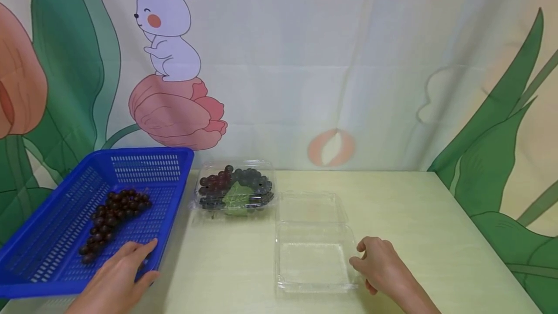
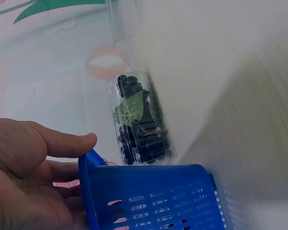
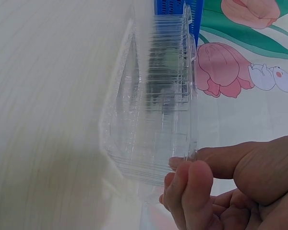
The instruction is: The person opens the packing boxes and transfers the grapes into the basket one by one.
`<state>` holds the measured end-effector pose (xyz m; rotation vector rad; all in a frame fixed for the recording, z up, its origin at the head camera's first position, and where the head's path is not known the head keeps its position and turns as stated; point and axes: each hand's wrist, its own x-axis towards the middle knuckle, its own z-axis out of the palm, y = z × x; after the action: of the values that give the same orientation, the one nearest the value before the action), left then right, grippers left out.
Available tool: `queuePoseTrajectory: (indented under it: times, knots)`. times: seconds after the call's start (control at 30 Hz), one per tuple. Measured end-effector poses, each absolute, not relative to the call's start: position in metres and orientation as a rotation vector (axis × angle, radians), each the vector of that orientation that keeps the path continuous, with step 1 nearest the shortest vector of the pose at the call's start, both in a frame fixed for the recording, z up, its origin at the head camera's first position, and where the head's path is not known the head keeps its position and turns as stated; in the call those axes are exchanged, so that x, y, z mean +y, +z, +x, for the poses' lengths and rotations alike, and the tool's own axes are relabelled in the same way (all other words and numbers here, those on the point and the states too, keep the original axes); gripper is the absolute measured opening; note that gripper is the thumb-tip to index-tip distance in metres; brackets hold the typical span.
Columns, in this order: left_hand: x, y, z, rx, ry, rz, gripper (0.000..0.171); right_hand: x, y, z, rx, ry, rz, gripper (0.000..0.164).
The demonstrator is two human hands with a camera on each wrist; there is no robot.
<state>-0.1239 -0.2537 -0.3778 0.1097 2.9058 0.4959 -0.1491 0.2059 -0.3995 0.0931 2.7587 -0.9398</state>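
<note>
My left hand straddles the near right rim of a blue plastic basket, thumb on the rim and fingers over the inner side; the left wrist view shows the thumb against the rim. Dark red grapes lie in a bunch on the basket's floor. With thumb and fingers my right hand pinches the right edge of an empty clear plastic clamshell box, whose lid lies folded back behind it. In the right wrist view a fingertip shows through the clear wall.
Behind the empty box, to its left, stands a closed clear clamshell filled with dark grapes and a green leaf. A pale table carries everything. A printed cloth with a rabbit and flowers hangs along the back.
</note>
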Motion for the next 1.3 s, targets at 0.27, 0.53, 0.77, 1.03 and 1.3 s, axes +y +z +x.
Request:
queuePoseTrajectory:
  times: [0.27, 0.53, 0.77, 1.03, 1.3]
  knots:
    - [-0.255, -0.381, -0.123, 2.928, 0.498, 0.144, 0.067, 0.21, -0.398, -0.151, 2.768, -0.905, 0.102, 0.034]
    - [-0.255, -0.384, -0.127, 2.921, 0.485, 0.184, 0.067, 0.221, -0.396, -0.151, 2.797, -0.914, 0.124, 0.034]
    - [-0.257, -0.386, -0.124, 2.918, 0.461, 0.163, 0.065, 0.236, -0.396, -0.154, 2.827, -0.939, 0.111, 0.035]
    - [-0.257, -0.387, -0.123, 2.92, 0.467, 0.161, 0.065, 0.256, -0.395, -0.158, 2.83, -0.892, 0.124, 0.037]
    - [-0.258, -0.387, -0.124, 2.917, 0.469, 0.16, 0.065, 0.276, -0.393, -0.161, 2.865, -0.783, 0.145, 0.039]
